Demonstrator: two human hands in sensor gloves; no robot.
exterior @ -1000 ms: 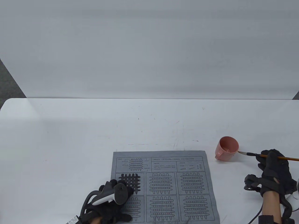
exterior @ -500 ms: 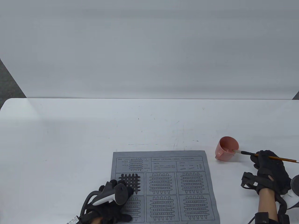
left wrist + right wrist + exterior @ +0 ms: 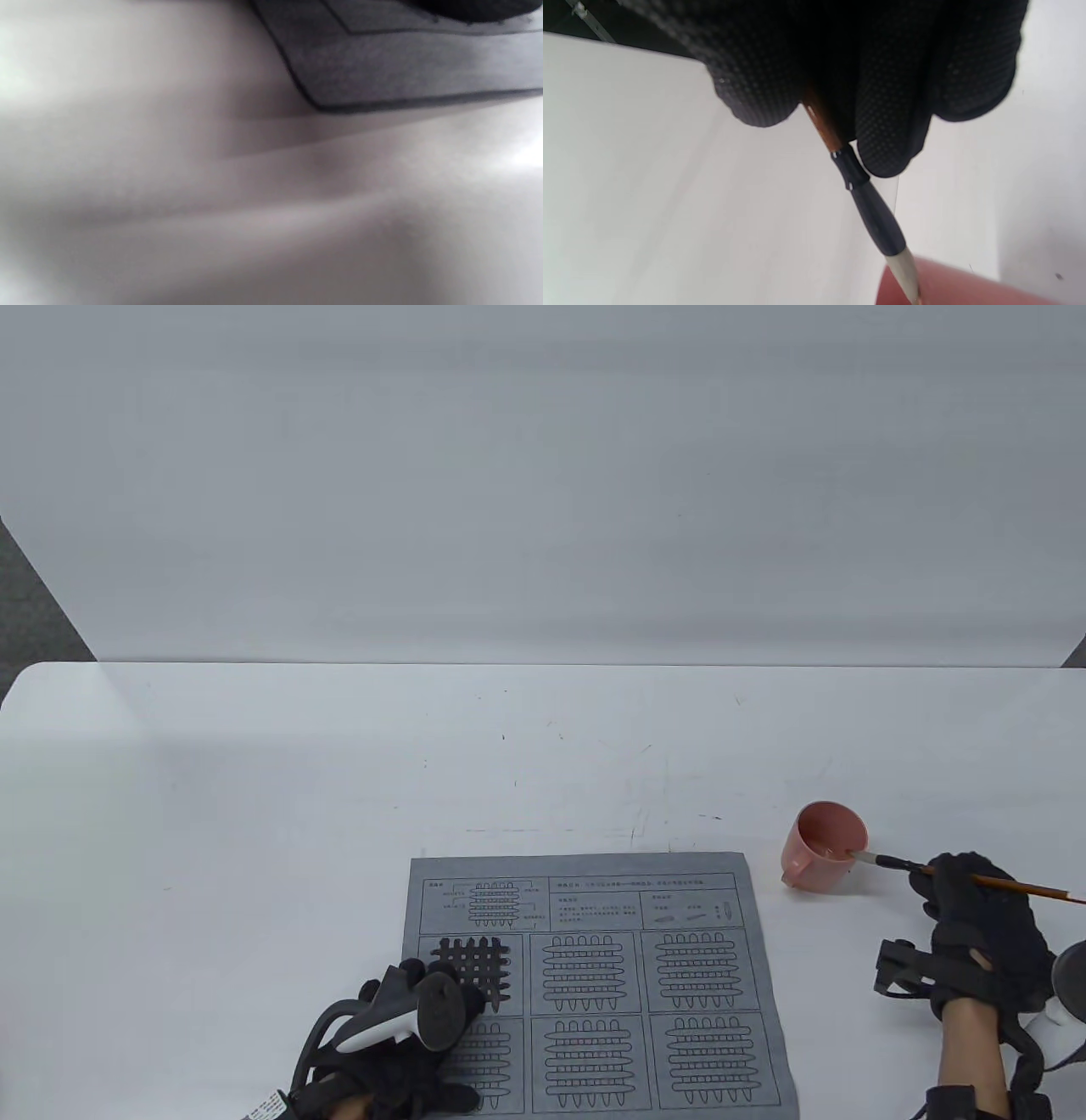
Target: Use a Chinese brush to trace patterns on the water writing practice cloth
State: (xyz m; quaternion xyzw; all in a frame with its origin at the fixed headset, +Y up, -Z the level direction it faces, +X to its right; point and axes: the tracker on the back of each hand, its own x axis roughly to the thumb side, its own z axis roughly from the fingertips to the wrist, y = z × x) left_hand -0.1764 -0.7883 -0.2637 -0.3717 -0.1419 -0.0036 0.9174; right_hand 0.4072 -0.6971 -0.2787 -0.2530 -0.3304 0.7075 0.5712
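- Grey water writing practice cloth, printed with a grid of woven line patterns, lies flat on the white table near its front edge. One pattern, the upper left cell, is filled dark; the other cells show only outlines.
- Left hand, in a black sensor glove with a tracker on its back, rests on the lower left corner of the cloth and seems to press it flat. It holds no object. How the fingers lie I cannot tell well; the left wrist view is blurred and shows only a corner of the cloth on the table.
- Right hand, also gloved, is well to the right of the cloth and grips the Chinese brush with a brown wooden shaft, black ferrule and pale hair tip. In the right wrist view the fingertips close around the shaft just above the ferrule of the brush.
- Brush tip reaches over the rim of the small pink cup with a handle, which stands just beside the upper right corner of the cloth. Whether the hair touches the water I cannot say for sure.
- Step in hand, as I judge: wetting the brush at the cup before the second pattern is traced. Most of the task is left.
- Next move probably calls for lifting the tip out without dripping, carrying it left to an untraced cell, and setting it down on the start of one outlined stroke, while the left hand keeps the cloth from sliding.
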